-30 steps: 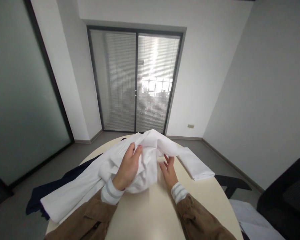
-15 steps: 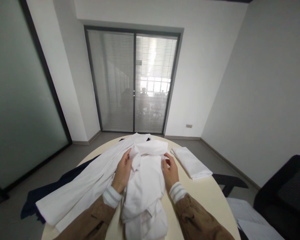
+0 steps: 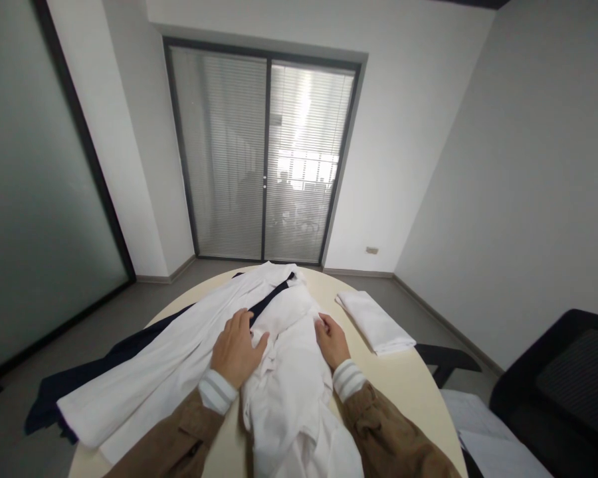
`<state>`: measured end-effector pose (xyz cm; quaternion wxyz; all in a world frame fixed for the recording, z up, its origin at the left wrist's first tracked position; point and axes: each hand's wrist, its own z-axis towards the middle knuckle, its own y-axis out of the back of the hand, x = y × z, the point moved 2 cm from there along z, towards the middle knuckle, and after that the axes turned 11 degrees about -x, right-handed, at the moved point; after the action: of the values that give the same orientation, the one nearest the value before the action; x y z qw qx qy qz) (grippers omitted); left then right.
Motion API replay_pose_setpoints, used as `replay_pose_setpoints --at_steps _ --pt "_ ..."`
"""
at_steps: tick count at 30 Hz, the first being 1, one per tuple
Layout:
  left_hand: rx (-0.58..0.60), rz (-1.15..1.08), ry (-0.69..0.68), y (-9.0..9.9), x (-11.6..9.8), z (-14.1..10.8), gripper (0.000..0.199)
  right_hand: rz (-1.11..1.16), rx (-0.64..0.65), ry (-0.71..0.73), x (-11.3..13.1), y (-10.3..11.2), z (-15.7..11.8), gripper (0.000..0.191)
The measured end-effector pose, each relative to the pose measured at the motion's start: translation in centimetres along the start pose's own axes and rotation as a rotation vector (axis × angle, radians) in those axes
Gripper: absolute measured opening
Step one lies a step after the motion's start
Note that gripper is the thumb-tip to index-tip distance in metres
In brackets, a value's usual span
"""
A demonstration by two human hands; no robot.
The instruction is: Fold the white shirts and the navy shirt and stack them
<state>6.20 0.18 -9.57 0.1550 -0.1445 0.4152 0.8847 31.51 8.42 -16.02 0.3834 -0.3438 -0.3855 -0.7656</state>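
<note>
A crumpled white garment [image 3: 294,372] runs down the middle of the round table toward me. My left hand [image 3: 238,348] rests on its left side, thumb and fingers spread apart. At its right edge, my right hand [image 3: 331,340] has its fingers curled together on the fabric. Long white cloth panels [image 3: 169,358] spread out to the left, over a navy cloth [image 3: 99,365] that hangs past the table edge. Part of the navy cloth also shows between the white layers near my left fingertips. I cannot tell whether the white pieces are one garment.
A folded white cloth [image 3: 376,322] lies on the table [image 3: 398,392] at the right. Beyond the right edge stands a black chair [image 3: 558,392], with white sheets or cloth [image 3: 498,431] on its seat. A glass door with blinds [image 3: 259,159] is ahead.
The raised upper fold of the white garment has come down flatter, uncovering a navy strip. My left hand has opened and shifted left; my right hand stays at the right edge.
</note>
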Motion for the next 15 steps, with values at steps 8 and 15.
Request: replay_pose_setpoints --at_steps 8,15 --pt "0.127 -0.249 0.057 -1.6 0.2 0.3 0.099 0.149 0.094 0.486 5.6 1.4 -0.8 0.024" --pt "0.066 -0.746 0.228 -2.0 0.9 0.2 0.048 0.017 0.013 0.515 5.4 1.6 -0.9 0.043"
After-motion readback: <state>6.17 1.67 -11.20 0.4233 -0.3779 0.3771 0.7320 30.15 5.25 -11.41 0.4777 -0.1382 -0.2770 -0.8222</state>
